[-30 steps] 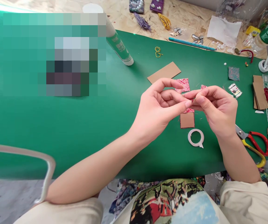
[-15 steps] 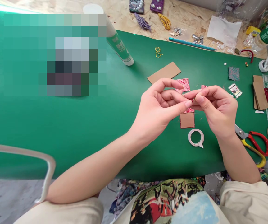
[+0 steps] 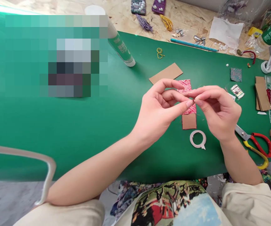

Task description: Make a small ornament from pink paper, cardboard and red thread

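Green table top (image 3: pixel 83 138) spreads under both hands. A tiny dark red thing (image 3: pixel 193 100) sits up over the table, right where the two hands meet. The left hand (image 3: pixel 157 105) seems to pinch it with thumb and finger. The right hand (image 3: pixel 221 110) has its thumb and finger closed beside it, just to the right; I cannot tell if they grip it too. Both hands are about as near. It is too small to tell which way its long side points.
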